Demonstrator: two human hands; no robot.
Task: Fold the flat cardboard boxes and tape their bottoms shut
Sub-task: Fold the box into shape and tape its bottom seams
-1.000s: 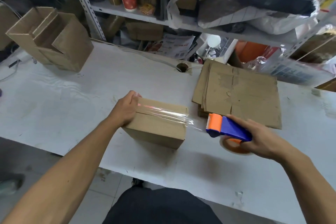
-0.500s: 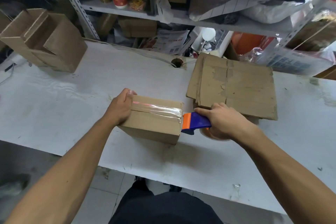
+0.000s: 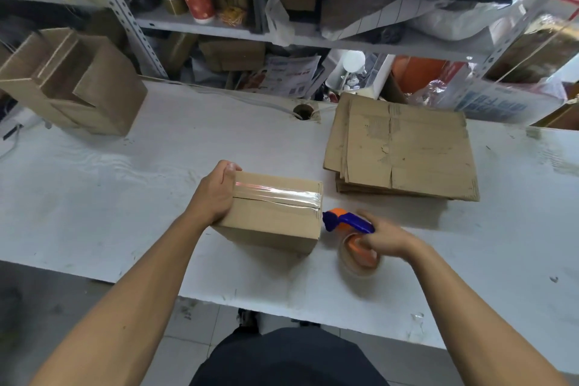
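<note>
One folded brown cardboard box [image 3: 269, 213] sits near the front edge of the white table [image 3: 125, 197], a strip of clear tape [image 3: 279, 193] running along its top seam. The left hand [image 3: 216, 194] grips the box's left end, fingers curled over the far edge. Just right of the box, the right hand [image 3: 383, 240], blurred, clasps a blue and orange tape dispenser [image 3: 347, 226]. Behind lies a stack of flat cardboard sheets [image 3: 404, 147]; far left stand open boxes [image 3: 72, 84].
</note>
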